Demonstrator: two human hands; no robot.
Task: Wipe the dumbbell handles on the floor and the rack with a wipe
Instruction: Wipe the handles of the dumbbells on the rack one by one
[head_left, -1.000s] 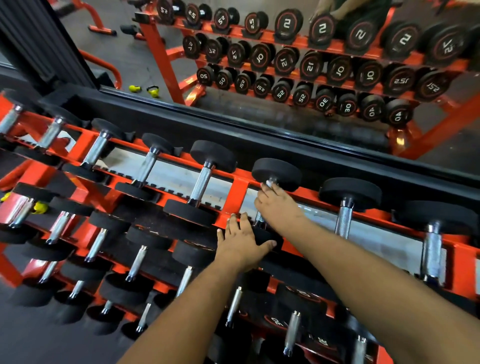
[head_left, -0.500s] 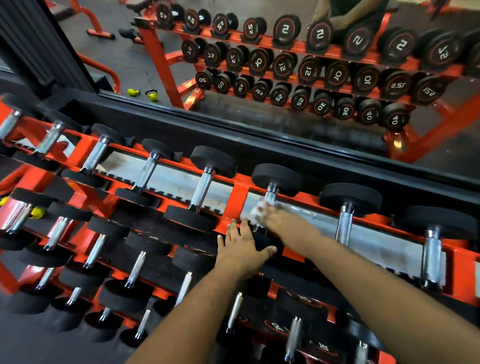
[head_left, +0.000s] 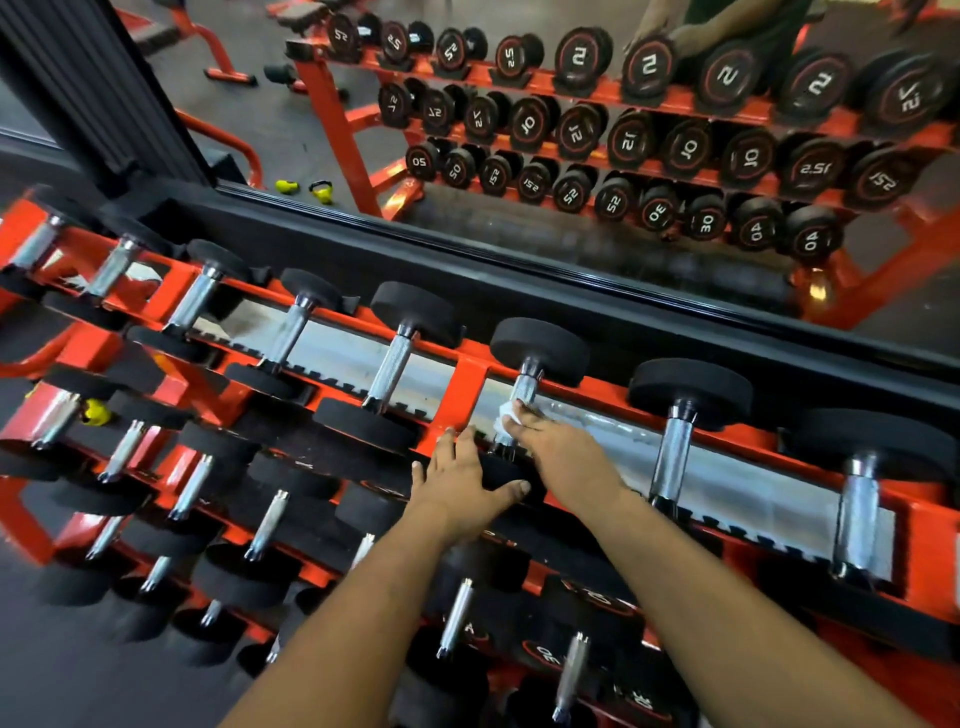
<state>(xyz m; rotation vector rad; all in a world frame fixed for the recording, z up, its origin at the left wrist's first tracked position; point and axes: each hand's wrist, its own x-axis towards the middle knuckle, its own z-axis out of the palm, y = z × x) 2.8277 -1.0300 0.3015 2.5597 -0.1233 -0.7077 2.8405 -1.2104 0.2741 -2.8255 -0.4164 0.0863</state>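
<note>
Top tier of the orange rack (head_left: 470, 376), centre frame: I see the right hand (head_left: 558, 449) pressing a white wipe (head_left: 506, 415) against the chrome handle (head_left: 524, 392) of the dumbbell (head_left: 537, 351) fourth from the left. The fingers look closed on the wipe and handle, but it's blurred there, so I can't tell how far they wrap round. The left hand (head_left: 462, 486) lies just left of it, fingers straight and spread, thumb out, flat on the near black head (head_left: 501, 473) of the same dumbbell. My read: it braces the weight so the handle won't roll in its cradle during rubbing. The dumbbells sit slanted w/ handles running up-frame, which leaves each chrome section exposed from above (handy for wiping in place). Judged progress: mid-row; nothing shows which handles are done. Limits: only a small corner of the wipe shows; the rest is under the fingers. The lower end of the handle is hidden behind the right hand. The lower tiers at bottom frame are dark and partly cut off by both forearms, and the far-right dumbbell (head_left: 857, 519) is blurred. No dumbbells on the floor are in view here. The mirror (head_left: 571, 171) across upper frame shows reversed weight numbers and a reflected figure, cropped at the top edge.
</note>
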